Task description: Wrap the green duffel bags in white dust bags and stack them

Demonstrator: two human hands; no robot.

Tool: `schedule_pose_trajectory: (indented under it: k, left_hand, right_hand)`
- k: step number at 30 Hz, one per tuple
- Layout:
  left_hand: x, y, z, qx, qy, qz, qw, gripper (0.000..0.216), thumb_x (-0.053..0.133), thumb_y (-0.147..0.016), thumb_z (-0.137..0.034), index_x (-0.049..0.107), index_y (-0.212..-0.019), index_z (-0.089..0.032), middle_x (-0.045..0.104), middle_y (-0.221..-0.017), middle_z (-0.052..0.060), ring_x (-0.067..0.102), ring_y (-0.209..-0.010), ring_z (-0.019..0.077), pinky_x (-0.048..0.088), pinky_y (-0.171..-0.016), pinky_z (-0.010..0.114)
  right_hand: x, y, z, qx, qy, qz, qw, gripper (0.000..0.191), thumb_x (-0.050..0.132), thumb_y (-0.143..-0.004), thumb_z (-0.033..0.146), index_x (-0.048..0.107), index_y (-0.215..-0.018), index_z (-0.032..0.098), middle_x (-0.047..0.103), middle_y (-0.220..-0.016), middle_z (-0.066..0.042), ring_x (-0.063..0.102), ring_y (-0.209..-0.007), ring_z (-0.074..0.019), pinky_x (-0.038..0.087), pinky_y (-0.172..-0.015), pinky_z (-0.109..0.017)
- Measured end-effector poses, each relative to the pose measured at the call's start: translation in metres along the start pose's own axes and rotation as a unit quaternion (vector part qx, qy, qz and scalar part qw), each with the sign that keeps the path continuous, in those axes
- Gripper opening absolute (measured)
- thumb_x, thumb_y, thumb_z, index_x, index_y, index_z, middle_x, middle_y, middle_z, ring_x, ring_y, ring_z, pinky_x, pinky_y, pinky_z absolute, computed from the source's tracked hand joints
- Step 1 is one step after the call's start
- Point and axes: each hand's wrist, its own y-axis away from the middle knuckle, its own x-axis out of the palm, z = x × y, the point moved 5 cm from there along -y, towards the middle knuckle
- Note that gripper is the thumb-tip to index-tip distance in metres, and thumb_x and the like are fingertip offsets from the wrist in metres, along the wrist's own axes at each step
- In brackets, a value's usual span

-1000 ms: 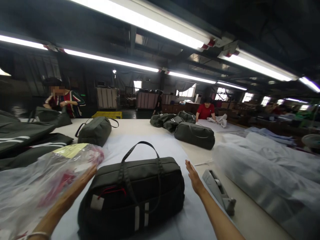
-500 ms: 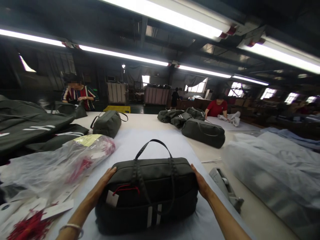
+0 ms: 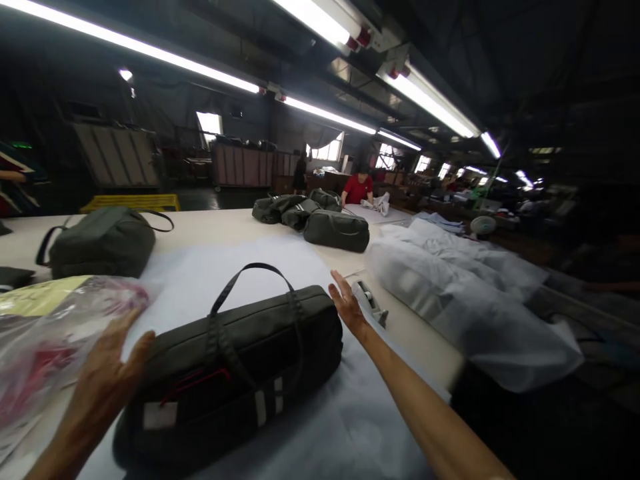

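A dark grey-green duffel bag [image 3: 200,360] rests in front of me, its carry handles standing up in a loop. Two pale stripes mark its front, and a white tag [image 3: 160,415] hangs there by a red cord. My left hand [image 3: 113,357] is beside the bag's left end, thumb and fingers spread, slightly blurred. At the right end, my right hand [image 3: 346,303] is raised with its fingers apart, just off the bag's upper corner. Neither hand grips anything. Under the bag lies a pale bluish cloth [image 3: 240,257].
Another duffel bag [image 3: 103,243] stands at the left, behind a clear plastic bag [image 3: 75,333] with red contents. More dark bags [image 3: 335,230] sit farther back. A grey tool [image 3: 367,300] lies right of my hand, near plastic-covered fabric [image 3: 430,280]. A person in red [image 3: 357,190] works beyond.
Both hands have come away from the bag's ends and opened. My view has swung to the right, so the bag appears farther left and tilted.
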Motion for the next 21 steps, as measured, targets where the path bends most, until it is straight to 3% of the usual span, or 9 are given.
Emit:
schedule_pose_trajectory:
  k: [2,4,6,8,10,13,16,18,21]
  left_hand:
    - [-0.004,-0.010,-0.049,0.111,0.012,-0.028,0.993,0.062,0.032,-0.088,-0.061,0.024,-0.148,-0.046,0.018,-0.160,-0.016,0.026,-0.146,0.0284,0.018,-0.123,0.046]
    - [0.006,-0.020,-0.091,0.178,-0.015,-0.023,0.984,0.061,0.032,-0.090,-0.056,0.031,-0.148,-0.035,0.023,-0.161,-0.007,0.025,-0.146,0.0277,0.018,-0.122,0.047]
    - [0.028,-0.033,-0.122,0.207,-0.060,0.010,0.976,0.063,0.033,-0.091,-0.052,0.037,-0.146,-0.020,0.029,-0.159,0.008,0.023,-0.147,0.0292,0.017,-0.120,0.051]
    - [0.055,-0.047,-0.137,0.202,-0.093,0.089,0.971,0.064,0.034,-0.092,-0.047,0.038,-0.144,-0.011,0.027,-0.158,0.016,0.017,-0.148,0.0305,0.014,-0.119,0.054]
    - [0.080,-0.056,-0.138,0.172,-0.103,0.199,0.959,0.061,0.035,-0.092,-0.045,0.044,-0.139,-0.008,0.032,-0.156,0.019,0.020,-0.147,0.0313,0.019,-0.118,0.052]
    - [0.103,-0.060,-0.127,0.116,-0.089,0.330,0.932,0.057,0.031,-0.092,-0.052,0.066,-0.116,-0.014,0.062,-0.132,0.016,0.052,-0.129,0.0307,0.041,-0.105,0.043]
    - [0.110,-0.058,-0.114,0.068,-0.076,0.385,0.917,0.066,0.023,-0.091,-0.060,0.074,-0.092,-0.017,0.075,-0.103,0.014,0.068,-0.101,0.0296,0.050,-0.090,0.039]
    - [0.111,-0.056,-0.108,0.042,-0.070,0.398,0.914,0.071,0.022,-0.091,-0.063,0.075,-0.086,-0.017,0.075,-0.097,0.016,0.070,-0.096,0.0307,0.050,-0.086,0.040]
    - [0.111,-0.053,-0.106,0.017,-0.066,0.400,0.914,0.073,0.020,-0.090,-0.065,0.074,-0.084,-0.017,0.075,-0.094,0.016,0.069,-0.093,0.0310,0.048,-0.083,0.040]
  right_hand:
    - [0.007,0.007,0.023,-0.090,0.061,0.019,0.994,0.066,0.041,-0.092,0.065,0.040,-0.146,0.026,0.034,-0.157,-0.006,0.024,-0.146,-0.0232,0.016,-0.122,-0.049]
    - [0.021,0.018,0.043,-0.169,0.133,0.055,0.975,0.061,0.039,-0.095,0.060,0.039,-0.146,0.027,0.033,-0.157,-0.006,0.022,-0.147,-0.0251,0.015,-0.121,-0.054]
    - [0.037,0.026,0.053,-0.200,0.185,0.109,0.956,0.061,0.040,-0.096,0.059,0.038,-0.147,0.026,0.034,-0.156,-0.007,0.023,-0.147,-0.0261,0.017,-0.120,-0.055]
    - [0.050,0.031,0.055,-0.199,0.223,0.169,0.939,0.061,0.040,-0.096,0.058,0.041,-0.146,0.023,0.039,-0.153,-0.009,0.028,-0.145,-0.0263,0.020,-0.119,-0.053]
    - [0.058,0.030,0.053,-0.182,0.253,0.214,0.926,0.060,0.039,-0.097,0.057,0.045,-0.143,0.020,0.045,-0.149,-0.010,0.035,-0.141,-0.0268,0.024,-0.118,-0.051]
    - [0.058,0.024,0.057,-0.171,0.281,0.254,0.910,0.059,0.043,-0.095,0.057,0.051,-0.139,0.018,0.052,-0.144,-0.012,0.044,-0.136,-0.0292,0.030,-0.115,-0.049]
    - [0.053,0.010,0.066,-0.170,0.281,0.298,0.896,0.053,0.050,-0.092,0.056,0.059,-0.131,0.021,0.059,-0.137,-0.011,0.052,-0.128,-0.0309,0.037,-0.109,-0.047]
    - [0.050,-0.007,0.070,-0.150,0.247,0.361,0.887,0.044,0.056,-0.088,0.052,0.066,-0.121,0.025,0.067,-0.127,-0.006,0.059,-0.119,-0.0281,0.043,-0.102,-0.040]
    - [0.053,-0.053,0.066,-0.063,0.173,0.475,0.860,0.031,0.060,-0.084,0.044,0.074,-0.104,0.026,0.075,-0.104,0.000,0.068,-0.098,-0.0207,0.049,-0.086,-0.027]
